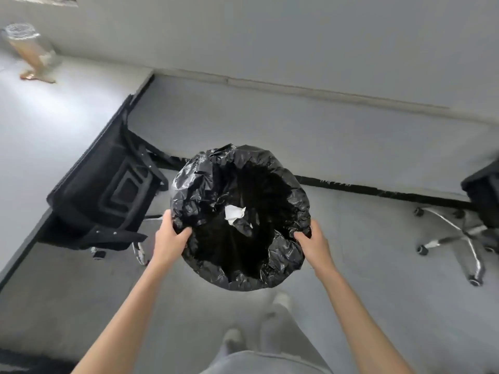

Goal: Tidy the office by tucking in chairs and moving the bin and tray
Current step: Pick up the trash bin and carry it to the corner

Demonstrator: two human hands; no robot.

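Squarely between the hands sits the bin (pixel 240 217), held above the floor; left hand (pixel 172 238) and right hand (pixel 313 242) grip opposite near rim edges, equally close; chair (pixel 108 190) just left.

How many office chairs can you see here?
2: one black mesh office chair tucked against the desk on the left, another black office chair cut off at the right edge; others may be out of view.

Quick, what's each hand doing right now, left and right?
Left hand: grips the rim of the bin, thumb hooked over the black liner.
Right hand: grips the opposite rim of the bin, thumb over the liner.
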